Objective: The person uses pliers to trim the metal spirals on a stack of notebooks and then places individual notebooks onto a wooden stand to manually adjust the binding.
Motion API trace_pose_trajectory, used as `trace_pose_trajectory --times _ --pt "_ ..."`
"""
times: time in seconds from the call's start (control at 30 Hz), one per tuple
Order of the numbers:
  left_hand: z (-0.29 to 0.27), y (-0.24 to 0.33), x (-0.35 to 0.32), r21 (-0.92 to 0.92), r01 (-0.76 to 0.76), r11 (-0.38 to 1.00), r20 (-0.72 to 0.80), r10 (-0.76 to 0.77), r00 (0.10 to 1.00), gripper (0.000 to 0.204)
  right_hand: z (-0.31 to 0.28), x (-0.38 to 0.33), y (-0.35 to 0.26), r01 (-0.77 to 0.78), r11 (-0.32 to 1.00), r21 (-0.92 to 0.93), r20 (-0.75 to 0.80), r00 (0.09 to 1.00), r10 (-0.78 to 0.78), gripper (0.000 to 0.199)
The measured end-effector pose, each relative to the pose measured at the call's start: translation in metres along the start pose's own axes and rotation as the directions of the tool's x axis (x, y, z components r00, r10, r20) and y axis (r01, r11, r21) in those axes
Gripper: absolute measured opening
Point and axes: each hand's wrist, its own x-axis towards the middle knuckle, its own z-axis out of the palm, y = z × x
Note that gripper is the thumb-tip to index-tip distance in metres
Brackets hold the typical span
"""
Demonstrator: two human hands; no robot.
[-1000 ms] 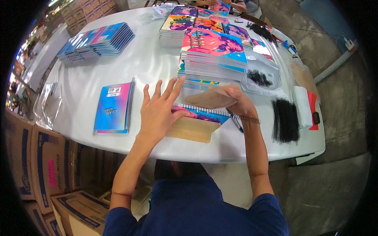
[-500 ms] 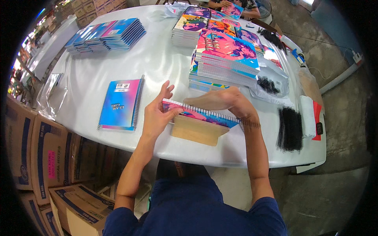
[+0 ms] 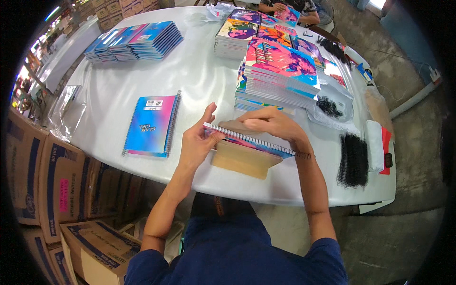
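My left hand (image 3: 196,142) pinches the left end of a spiral notebook (image 3: 249,144), thumb on its near side. The notebook stands edge-up with its pink and blue cover toward me and a dark coil along the top edge. The coil's right end sticks out past the paper, by my right wrist. Behind the notebook, my right hand (image 3: 270,124) reaches across, close to the coil; its fingers are partly smeared by motion. A tan block (image 3: 244,164) sits against the notebook's near side. To the left lies a blue and pink spiral notebook (image 3: 150,126).
Tall stacks of illustrated notebooks (image 3: 280,78) stand ahead; blue notebook stacks (image 3: 137,42) are far left. Black coils (image 3: 353,160) lie at right, more in a plastic bag (image 3: 327,107). Cardboard boxes (image 3: 66,185) flank the table's left. Another person's hand (image 3: 279,8) holds a notebook opposite.
My right hand has shifted left along the far side of the coil, relative to the notebook. My left hand keeps its grip. The whole view has shifted slightly.
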Motion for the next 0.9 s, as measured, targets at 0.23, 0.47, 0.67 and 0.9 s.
trace_pose_trajectory --times 0.23,0.47,0.67,0.9 --pt "-0.003 0.003 0.002 -0.009 0.044 0.999 0.087 -0.043 0.995 0.085 0.001 0.003 -0.003 -0.096 0.991 -0.096 -0.058 0.994 0.09 0.039" --pt "-0.013 0.025 0.027 -0.004 0.093 0.996 0.419 -0.083 0.904 0.082 -0.006 -0.034 0.046 -0.146 0.957 -0.252 -0.267 0.961 0.076 0.033" --pt "-0.012 0.093 0.04 0.013 -0.144 0.99 0.214 0.138 0.967 0.062 0.005 -0.09 0.128 -0.159 0.759 -0.631 -0.361 0.926 -0.107 0.066" --pt "0.008 0.127 -0.021 0.288 -0.437 0.852 0.45 0.283 0.847 0.061 0.02 -0.178 0.118 -0.703 0.382 -0.599 -0.747 0.663 0.05 0.056"
